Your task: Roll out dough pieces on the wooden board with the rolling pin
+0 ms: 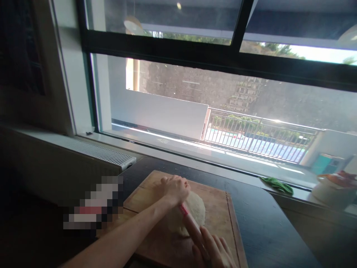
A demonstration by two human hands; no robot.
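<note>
A flattened round of pale dough [196, 206] lies on a wooden board [217, 227]. Across it runs a wooden rolling pin [192, 227] with a red label near its far part. My left hand [177, 189] is closed around the pin's far end, above the dough's far side. Nearer to me, my right hand [214, 248] grips the near end, thumb on one side and fingers on the other. The pin's two ends are hidden under my hands. Part of the dough's left side lies behind my left forearm.
The board rests on a dark table [259, 219]. A blurred-out patch [93, 204] covers something at the board's left. Beyond stand a white radiator [83, 149] and a window sill with a green cloth [279, 185] and a pale pot [330, 193].
</note>
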